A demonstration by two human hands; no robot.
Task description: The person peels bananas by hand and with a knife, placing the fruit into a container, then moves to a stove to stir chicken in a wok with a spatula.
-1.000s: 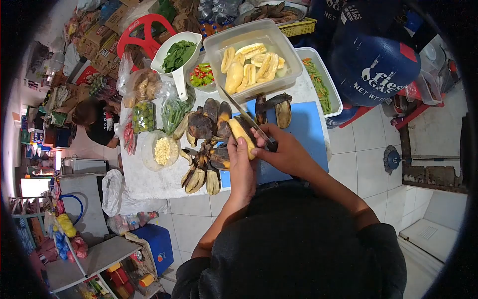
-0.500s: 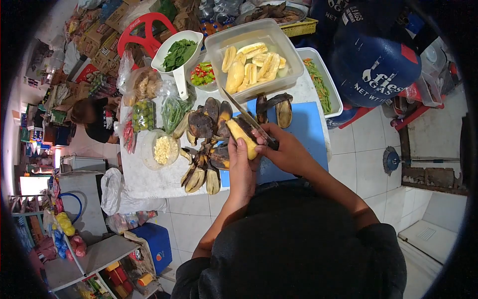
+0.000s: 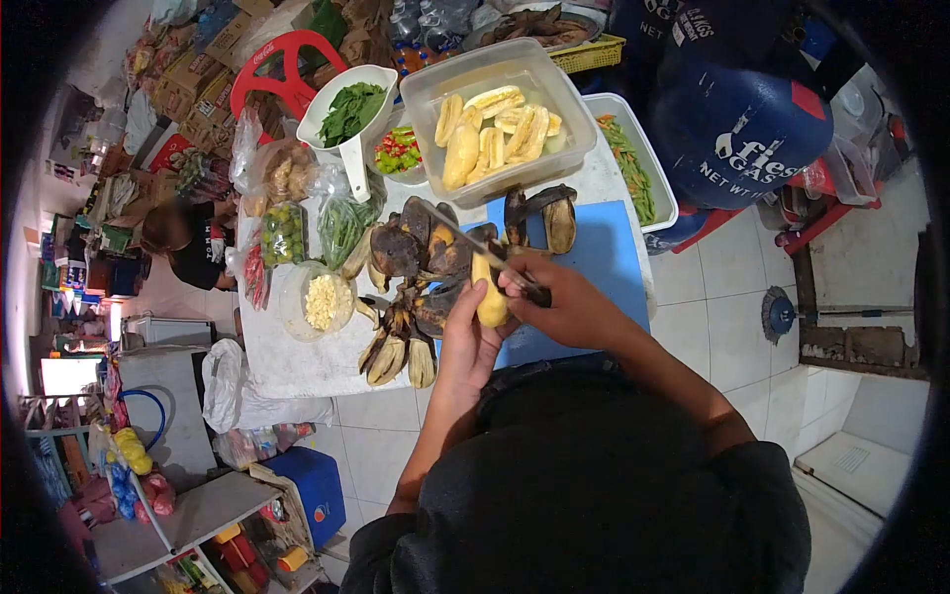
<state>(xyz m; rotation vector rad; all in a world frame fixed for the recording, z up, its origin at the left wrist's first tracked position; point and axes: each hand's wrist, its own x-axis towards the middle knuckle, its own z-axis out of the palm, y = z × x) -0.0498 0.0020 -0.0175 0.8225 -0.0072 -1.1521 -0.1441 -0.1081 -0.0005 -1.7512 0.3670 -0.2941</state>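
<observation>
My left hand (image 3: 469,342) is closed around a partly peeled banana (image 3: 490,305), its yellow flesh showing and dark peel on its right side. In my right hand (image 3: 562,300) is a knife (image 3: 463,236), gripped by its dark handle, with the blade slanting up and left across the banana's upper end. Dark-skinned bananas (image 3: 399,247) lie just beyond my left hand, close to a bunch of empty-looking peels (image 3: 391,353). Below both hands is a blue cutting board (image 3: 604,262), with more peels (image 3: 559,226) along its far edge.
A clear plastic tub (image 3: 584,139) of peeled bananas in liquid stands at the back of the white table (image 3: 272,361). Around it are a white strainer (image 3: 315,124) of leaves, a bowl of chopped garlic (image 3: 322,302) and a tray of sliced vegetables (image 3: 633,178). Blue gas cylinders (image 3: 747,139) stand right.
The banana has turned more upright and shifted slightly right and down in my left hand. My right hand has moved a little, and the knife blade now points further left.
</observation>
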